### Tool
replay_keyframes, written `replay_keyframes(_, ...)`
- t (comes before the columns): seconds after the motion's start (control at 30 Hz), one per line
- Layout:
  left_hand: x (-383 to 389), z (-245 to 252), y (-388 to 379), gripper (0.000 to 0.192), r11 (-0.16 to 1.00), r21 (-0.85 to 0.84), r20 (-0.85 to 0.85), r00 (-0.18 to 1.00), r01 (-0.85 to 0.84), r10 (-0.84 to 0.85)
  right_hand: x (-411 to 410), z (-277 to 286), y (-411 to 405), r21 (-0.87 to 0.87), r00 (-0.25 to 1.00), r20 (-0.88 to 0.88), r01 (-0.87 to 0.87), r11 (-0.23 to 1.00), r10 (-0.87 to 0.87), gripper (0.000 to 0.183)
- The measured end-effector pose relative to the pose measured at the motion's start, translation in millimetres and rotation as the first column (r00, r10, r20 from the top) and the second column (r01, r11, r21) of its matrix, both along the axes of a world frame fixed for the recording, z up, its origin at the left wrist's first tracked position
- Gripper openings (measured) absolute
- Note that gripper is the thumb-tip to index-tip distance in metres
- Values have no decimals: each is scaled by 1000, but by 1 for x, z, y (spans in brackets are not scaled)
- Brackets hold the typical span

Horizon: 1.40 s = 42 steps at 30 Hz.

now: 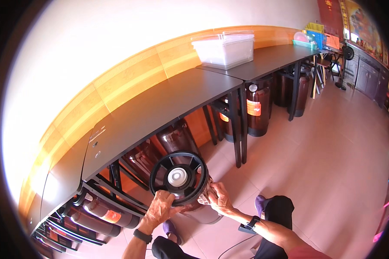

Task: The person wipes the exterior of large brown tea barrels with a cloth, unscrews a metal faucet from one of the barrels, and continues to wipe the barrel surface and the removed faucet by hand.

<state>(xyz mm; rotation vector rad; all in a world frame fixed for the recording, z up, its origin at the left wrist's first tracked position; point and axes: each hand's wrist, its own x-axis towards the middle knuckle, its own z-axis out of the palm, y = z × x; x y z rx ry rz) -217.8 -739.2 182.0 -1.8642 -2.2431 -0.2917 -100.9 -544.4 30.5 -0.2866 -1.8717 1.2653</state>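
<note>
A brown plastic keg with a black top ring [193, 196] stands in front of me on the floor. A round whitish fitting [177, 176] sits in the middle of the ring. My left hand [160, 205] grips the near left part of the ring, fingers over its edge. A crumpled pale brown cloth [207, 196] is in my right hand [221, 200], pressed to the keg's right side just below the ring. Most of the keg's body is hidden under the ring and my hands.
Dark folding tables [168, 97] run along the wall, with black legs [236, 129]. More brown kegs [257, 110] stand beneath them, some with orange labels. A white plastic bin [225, 51] rests on one table. A cable [236, 247] lies on the tiled floor [298, 155].
</note>
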Motion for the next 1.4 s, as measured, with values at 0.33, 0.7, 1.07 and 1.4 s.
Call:
replay_keyframes(0.33,64,19,50,33,971,160,171,974,-179,152,-18,-2,19,-297,1000,5,31,954,-31,24)
replay_keyframes(0.7,25,14,62,34,863,276,277,894,-424,351,-8,73,-21,178,986,-82,-132,975,148,20)
replay_keyframes(1.07,2,9,31,31,808,309,347,850,-502,396,-48,96,-59,461,991,99,-122,879,85,27)
replay_keyframes(1.4,-21,3,10,34,717,309,456,759,-625,465,-19,-5,-92,580,960,88,-267,770,266,31)
